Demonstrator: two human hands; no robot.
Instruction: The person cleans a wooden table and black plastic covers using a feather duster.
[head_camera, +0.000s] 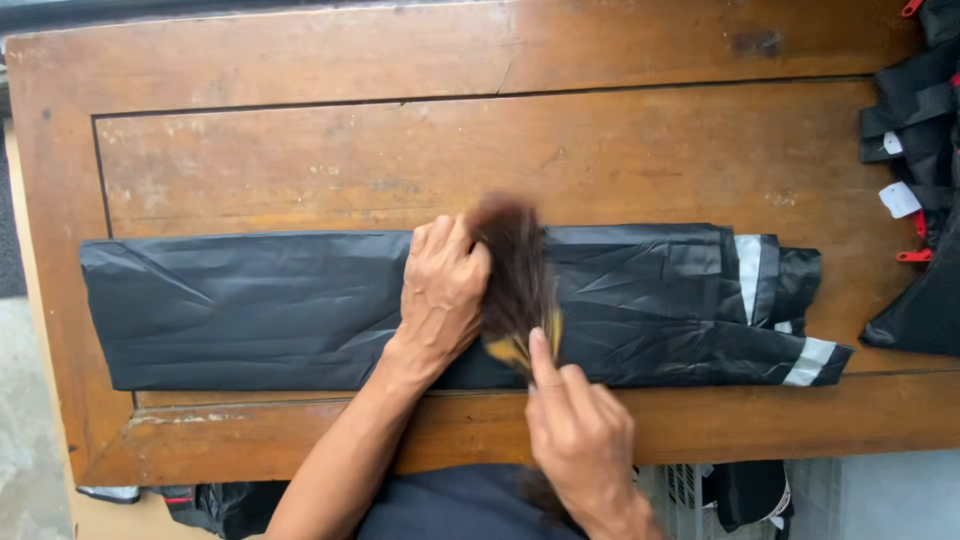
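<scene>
Left hand (440, 295) presses flat, fingers together, on a folded black plastic garment (250, 310) along the brown wooden tabletop's (300, 150) near edge; right hand (580, 430) pinches a blurred dark bristle brush (515, 275); black bags (920, 180) crowd the right edge.

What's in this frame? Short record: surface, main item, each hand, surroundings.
surface: worn wooden table, seen from above
main item: folded black garment lying flat across the table, with reflective strips at its right end
left hand: pressed flat on the garment near its middle
right hand: gripping a brush with dark bristles, motion-blurred, over the garment
surroundings: pile of black items with white tags at the right edge
</scene>
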